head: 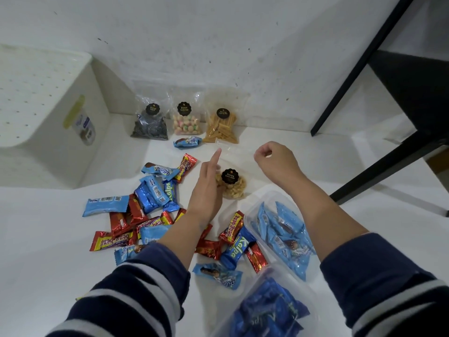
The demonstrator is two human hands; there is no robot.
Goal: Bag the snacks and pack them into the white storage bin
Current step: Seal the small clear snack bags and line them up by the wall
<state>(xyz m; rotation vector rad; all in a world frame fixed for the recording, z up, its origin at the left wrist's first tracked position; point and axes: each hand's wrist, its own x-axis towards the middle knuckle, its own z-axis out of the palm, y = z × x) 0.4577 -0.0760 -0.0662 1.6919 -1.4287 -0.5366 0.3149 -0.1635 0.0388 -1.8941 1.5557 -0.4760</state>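
My left hand point(206, 188) was open, finger out; right hand point(274, 159) curled, pinching the clear peanut bag point(230, 182) mid-floor. Loose pinch could spill it. White storage bin point(48, 113) sat far left.

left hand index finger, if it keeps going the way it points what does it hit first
Probably the clear bag of yellow stick snacks standing by the wall; the left hand points up and away toward it. Depth is unclear, so it may pass above the clear plastic beside its tip.
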